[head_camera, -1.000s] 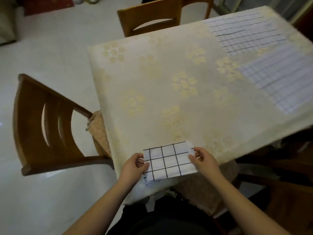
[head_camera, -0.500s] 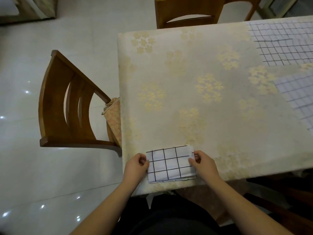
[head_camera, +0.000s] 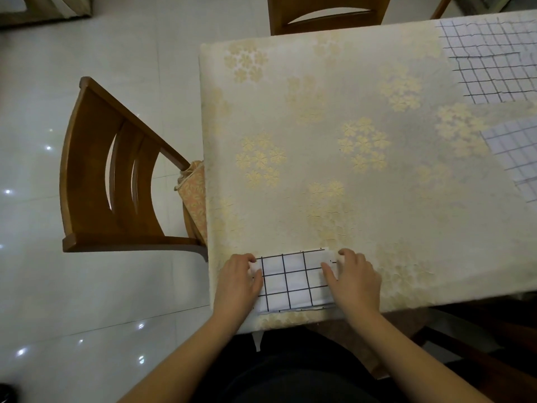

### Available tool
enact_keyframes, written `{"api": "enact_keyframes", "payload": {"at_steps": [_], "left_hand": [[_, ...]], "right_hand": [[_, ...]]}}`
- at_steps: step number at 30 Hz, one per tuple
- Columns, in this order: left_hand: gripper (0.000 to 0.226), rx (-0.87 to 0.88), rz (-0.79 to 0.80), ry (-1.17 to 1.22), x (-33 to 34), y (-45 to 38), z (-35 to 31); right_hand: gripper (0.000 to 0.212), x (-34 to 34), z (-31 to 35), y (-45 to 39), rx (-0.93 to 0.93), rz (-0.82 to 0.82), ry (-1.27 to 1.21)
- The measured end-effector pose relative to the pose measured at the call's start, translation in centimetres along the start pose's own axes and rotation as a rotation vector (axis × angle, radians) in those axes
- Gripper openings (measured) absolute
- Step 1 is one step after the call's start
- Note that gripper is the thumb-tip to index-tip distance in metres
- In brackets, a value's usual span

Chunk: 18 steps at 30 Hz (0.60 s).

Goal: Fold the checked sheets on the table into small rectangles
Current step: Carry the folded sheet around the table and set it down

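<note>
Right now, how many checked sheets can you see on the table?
3: a folded sheet at the near edge between both hands, one spread sheet at the far right corner, another at the right edge. More may lie outside the frame.

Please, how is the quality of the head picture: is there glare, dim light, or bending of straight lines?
Head view: the light is dim and soft; small bright glare spots lie on the glossy floor; the wide lens bends the table edges; the folded checked sheet between the left hand and right hand is sharp, while the far checked sheets look softer.
</note>
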State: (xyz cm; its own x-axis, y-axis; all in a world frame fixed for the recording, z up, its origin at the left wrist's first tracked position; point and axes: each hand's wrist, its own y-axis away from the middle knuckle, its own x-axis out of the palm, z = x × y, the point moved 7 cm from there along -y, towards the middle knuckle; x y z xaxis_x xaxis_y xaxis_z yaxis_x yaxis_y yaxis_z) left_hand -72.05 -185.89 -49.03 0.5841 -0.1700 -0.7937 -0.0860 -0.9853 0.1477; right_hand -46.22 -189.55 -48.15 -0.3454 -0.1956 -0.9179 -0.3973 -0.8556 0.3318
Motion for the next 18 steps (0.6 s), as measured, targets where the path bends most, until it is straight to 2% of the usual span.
{"api": "enact_keyframes", "payload": {"at_steps": [3,5,10,14,18], "left_hand": [[0.039,0.393,0.005,-0.233,2.5,1.5,-2.8],[0.052,0.486,0.096,-0.327,5.0,2.4,-3.2],[0.06,0.456,0.309,-0.48,8.1,2.5,-2.1],[0.063,0.422,0.35,-0.506,8.3,2.3,-1.5],[0.066,0.399,0.367,-0.523,7.9,2.1,-1.1]], "right_hand": [[0.042,0.3,3.7,0.6,-0.261,-0.108,-0.015],[0.043,2.0,6.1,1.3,-0.432,-0.154,0.043],[0.052,6.5,7.7,1.3,-0.54,0.019,0.129],[0.053,7.8,6.9,1.0,-0.512,0.111,0.161],[0.058,8.4,6.3,0.7,-0.464,0.128,0.175]]}}
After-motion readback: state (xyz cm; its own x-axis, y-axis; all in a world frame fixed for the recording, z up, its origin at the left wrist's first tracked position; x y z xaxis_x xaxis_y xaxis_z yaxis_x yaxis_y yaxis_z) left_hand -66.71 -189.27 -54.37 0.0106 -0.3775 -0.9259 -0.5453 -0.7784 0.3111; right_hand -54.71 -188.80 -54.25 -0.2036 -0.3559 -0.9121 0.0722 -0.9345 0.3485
